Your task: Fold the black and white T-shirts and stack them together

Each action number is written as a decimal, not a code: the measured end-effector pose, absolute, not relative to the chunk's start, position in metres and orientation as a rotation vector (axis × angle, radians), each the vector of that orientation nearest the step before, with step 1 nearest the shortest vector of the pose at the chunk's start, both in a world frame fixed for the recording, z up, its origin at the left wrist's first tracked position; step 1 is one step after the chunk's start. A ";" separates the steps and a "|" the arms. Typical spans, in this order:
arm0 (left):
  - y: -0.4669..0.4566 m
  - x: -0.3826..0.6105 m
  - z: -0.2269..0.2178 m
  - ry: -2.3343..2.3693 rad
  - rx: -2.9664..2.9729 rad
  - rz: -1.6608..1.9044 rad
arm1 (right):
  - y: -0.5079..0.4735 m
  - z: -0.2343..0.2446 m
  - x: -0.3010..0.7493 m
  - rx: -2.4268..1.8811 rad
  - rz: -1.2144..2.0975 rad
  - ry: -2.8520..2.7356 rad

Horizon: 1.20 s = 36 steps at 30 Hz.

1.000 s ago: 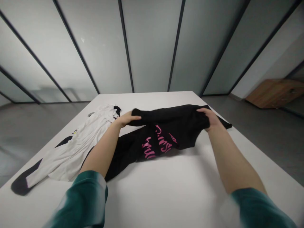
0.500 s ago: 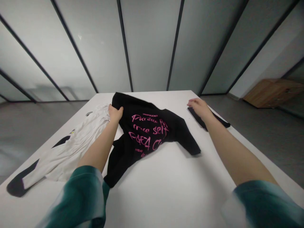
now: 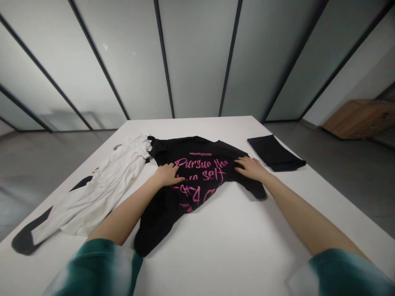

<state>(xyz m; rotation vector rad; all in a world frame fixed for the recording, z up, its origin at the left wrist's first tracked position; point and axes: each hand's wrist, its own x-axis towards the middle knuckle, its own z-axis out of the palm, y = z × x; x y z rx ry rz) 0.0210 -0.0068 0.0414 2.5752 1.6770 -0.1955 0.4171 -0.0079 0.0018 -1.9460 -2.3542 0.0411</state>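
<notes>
A black T-shirt (image 3: pixel 203 148) with pink lettering lies spread at a slant across the table, one sleeve toward me on the left and the other out to the right. My left hand (image 3: pixel 169 174) rests on its left part beside the lettering, fingers apart and flat. On the right side of the shirt, near the end of the print, lies my right hand (image 3: pixel 250 167), its fingers stretched out over the cloth. Neither hand grips the fabric. Parts of the print under the left hand are hidden.
To the left, a crumpled white garment (image 3: pixel 101 189) with dark parts lies along the white table (image 3: pixel 228 242). A folded black cloth (image 3: pixel 274 153) sits at the right edge. Behind stands a frosted glass partition (image 3: pixel 197 57); a wooden cabinet (image 3: pixel 358 119) is at far right.
My left hand has let go of the shirt's raised upper left corner, which now lies lower. It has moved right onto the print. My right hand has come from the folded cloth onto the shirt.
</notes>
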 end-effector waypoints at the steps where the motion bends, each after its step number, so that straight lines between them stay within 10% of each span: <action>1: -0.008 0.020 0.048 1.633 2.571 -0.189 | -0.003 0.006 0.426 -2.000 0.057 -2.304; 9: 0.045 0.020 0.053 1.961 2.599 0.193 | 0.039 0.017 0.427 -2.076 -0.021 -1.825; 24: 0.051 0.012 0.064 2.018 2.339 -0.434 | 0.006 0.039 0.414 -2.308 0.366 -2.178; 36: 0.096 0.011 0.059 1.684 2.360 0.169 | 0.036 0.053 0.413 -2.388 0.177 -1.975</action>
